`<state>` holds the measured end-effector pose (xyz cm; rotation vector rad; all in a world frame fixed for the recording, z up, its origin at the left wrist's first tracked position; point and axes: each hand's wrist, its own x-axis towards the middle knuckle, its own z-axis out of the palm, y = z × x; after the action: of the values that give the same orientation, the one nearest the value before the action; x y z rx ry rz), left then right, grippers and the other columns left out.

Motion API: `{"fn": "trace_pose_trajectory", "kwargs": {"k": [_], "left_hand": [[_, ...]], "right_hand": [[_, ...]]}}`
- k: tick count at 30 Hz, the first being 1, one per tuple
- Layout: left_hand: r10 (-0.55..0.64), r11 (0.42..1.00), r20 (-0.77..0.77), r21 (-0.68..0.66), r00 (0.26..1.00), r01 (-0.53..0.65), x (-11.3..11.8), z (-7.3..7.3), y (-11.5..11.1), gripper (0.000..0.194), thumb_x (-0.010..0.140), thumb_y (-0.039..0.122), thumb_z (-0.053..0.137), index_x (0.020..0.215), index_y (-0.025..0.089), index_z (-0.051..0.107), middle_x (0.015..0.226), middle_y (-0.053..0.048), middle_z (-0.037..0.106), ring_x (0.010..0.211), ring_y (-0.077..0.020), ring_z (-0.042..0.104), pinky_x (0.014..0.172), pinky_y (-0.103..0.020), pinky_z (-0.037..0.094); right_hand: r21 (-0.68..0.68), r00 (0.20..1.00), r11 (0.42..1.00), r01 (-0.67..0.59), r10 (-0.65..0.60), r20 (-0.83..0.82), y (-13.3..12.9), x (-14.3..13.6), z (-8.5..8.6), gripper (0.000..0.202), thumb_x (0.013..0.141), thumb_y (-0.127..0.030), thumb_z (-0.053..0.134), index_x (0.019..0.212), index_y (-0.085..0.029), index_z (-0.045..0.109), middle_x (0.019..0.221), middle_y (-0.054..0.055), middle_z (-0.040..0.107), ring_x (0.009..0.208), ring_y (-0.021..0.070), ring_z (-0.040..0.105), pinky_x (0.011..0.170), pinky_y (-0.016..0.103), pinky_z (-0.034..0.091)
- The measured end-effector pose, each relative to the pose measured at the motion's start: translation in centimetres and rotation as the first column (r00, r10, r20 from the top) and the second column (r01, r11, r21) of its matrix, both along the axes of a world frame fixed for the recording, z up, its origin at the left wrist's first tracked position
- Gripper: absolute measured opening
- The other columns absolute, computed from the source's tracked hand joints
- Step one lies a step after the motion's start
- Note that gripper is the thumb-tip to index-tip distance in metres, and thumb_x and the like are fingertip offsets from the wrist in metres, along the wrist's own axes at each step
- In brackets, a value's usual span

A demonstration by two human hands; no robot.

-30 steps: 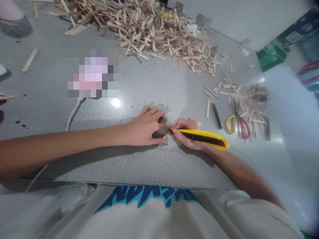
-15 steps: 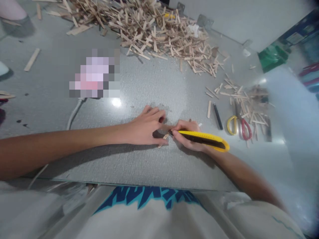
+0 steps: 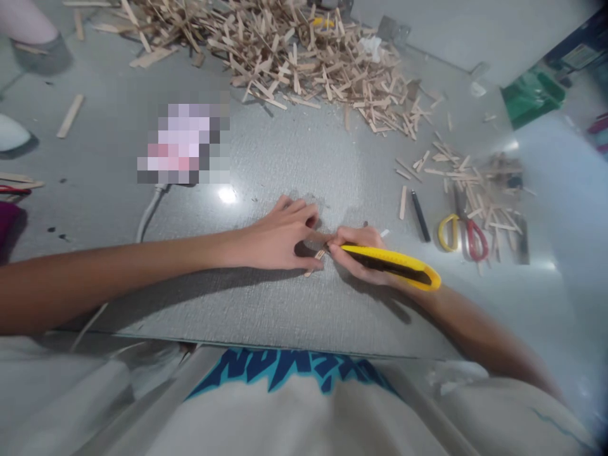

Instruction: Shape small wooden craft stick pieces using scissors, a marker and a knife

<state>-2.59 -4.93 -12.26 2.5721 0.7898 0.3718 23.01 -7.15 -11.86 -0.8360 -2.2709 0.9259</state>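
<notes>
Between the two hands, a short pale wooden stick (image 3: 316,258) lies flat on the grey mat (image 3: 266,304), pinned under the left hand (image 3: 280,237) fingertips; the right hand (image 3: 358,253), fingers wrapped tight around a yellow utility knife (image 3: 392,266), sets its tip against the stick's right end.

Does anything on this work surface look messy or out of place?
Yes. A sprawling heap of wooden sticks covers the far side, and strays trail right over the scissors. A lone stick lies far left. The hands' own spot is tidy.
</notes>
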Motion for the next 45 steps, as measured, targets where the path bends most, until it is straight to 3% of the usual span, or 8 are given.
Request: {"fn": "trace_pose_trajectory", "kwargs": {"k": [15, 28, 34, 38, 42, 45], "left_hand": [[-0.011, 1.000, -0.043, 0.027, 0.999, 0.012, 0.0, 0.1, 0.0, 0.038, 0.097, 0.061, 0.079, 0.113, 0.027, 0.083, 0.108, -0.006, 0.055, 0.101, -0.0263, 0.054, 0.093, -0.041, 0.032], [-0.009, 0.999, -0.066, 0.053, 0.998, 0.012, 0.0, 0.2, -0.1, 0.039, 0.098, 0.060, 0.079, 0.111, 0.024, 0.082, 0.108, -0.007, 0.057, 0.099, -0.0262, 0.053, 0.091, -0.040, 0.030], [-0.008, 0.999, -0.054, 0.035, 0.998, 0.010, -0.1, 0.1, -0.1, 0.038, 0.099, 0.059, 0.078, 0.120, 0.028, 0.082, 0.108, -0.007, 0.056, 0.101, -0.0272, 0.054, 0.090, -0.040, 0.029], [0.004, 0.999, -0.038, 0.032, 0.999, -0.002, -0.1, -0.2, -0.1, 0.043, 0.097, 0.062, 0.079, 0.124, 0.029, 0.082, 0.108, -0.007, 0.057, 0.100, -0.0268, 0.053, 0.091, -0.039, 0.029], [0.008, 0.999, -0.027, 0.044, 1.000, -0.007, -0.1, -0.4, -0.1, 0.044, 0.096, 0.064, 0.080, 0.119, 0.027, 0.083, 0.109, -0.007, 0.057, 0.101, -0.0274, 0.053, 0.092, -0.040, 0.030], [0.003, 0.999, -0.019, 0.038, 1.000, -0.002, 0.0, -0.4, -0.1, 0.045, 0.096, 0.065, 0.080, 0.121, 0.027, 0.083, 0.106, -0.007, 0.056, 0.098, -0.0265, 0.052, 0.090, -0.040, 0.031]], "right_hand": [[-0.070, 0.997, 0.995, 0.069, -0.071, -0.030, 0.1, -0.1, -0.3, 0.027, 0.104, -0.030, 0.064, 0.079, -0.022, 0.055, 0.064, -0.006, 0.060, 0.053, 0.0096, 0.048, 0.057, 0.026, 0.038], [-0.072, 0.999, 0.997, 0.041, -0.042, -0.022, 0.1, -0.5, 0.2, 0.030, 0.105, -0.028, 0.061, 0.077, -0.022, 0.052, 0.065, -0.006, 0.051, 0.055, 0.0096, 0.046, 0.057, 0.025, 0.036], [-0.067, 0.998, 0.996, 0.053, -0.056, -0.041, 0.1, -0.5, 0.0, 0.033, 0.104, -0.029, 0.062, 0.074, -0.023, 0.048, 0.061, -0.007, 0.047, 0.052, 0.0090, 0.043, 0.054, 0.026, 0.032], [-0.104, 0.995, 0.989, 0.102, -0.101, 0.014, -0.1, -0.2, -0.3, 0.031, 0.105, -0.034, 0.063, 0.077, -0.022, 0.055, 0.062, -0.006, 0.055, 0.054, 0.0103, 0.049, 0.057, 0.026, 0.037], [-0.206, 0.990, 0.968, 0.141, -0.137, 0.034, -0.6, -0.3, 0.5, 0.032, 0.106, -0.038, 0.065, 0.079, -0.022, 0.059, 0.066, -0.002, 0.065, 0.057, 0.0118, 0.057, 0.058, 0.027, 0.043], [-0.425, 0.982, 0.888, 0.175, -0.189, 0.009, -1.1, -0.7, 1.1, 0.036, 0.110, -0.045, 0.064, 0.082, -0.022, 0.060, 0.065, -0.002, 0.068, 0.052, 0.0114, 0.060, 0.052, 0.024, 0.045]]}}
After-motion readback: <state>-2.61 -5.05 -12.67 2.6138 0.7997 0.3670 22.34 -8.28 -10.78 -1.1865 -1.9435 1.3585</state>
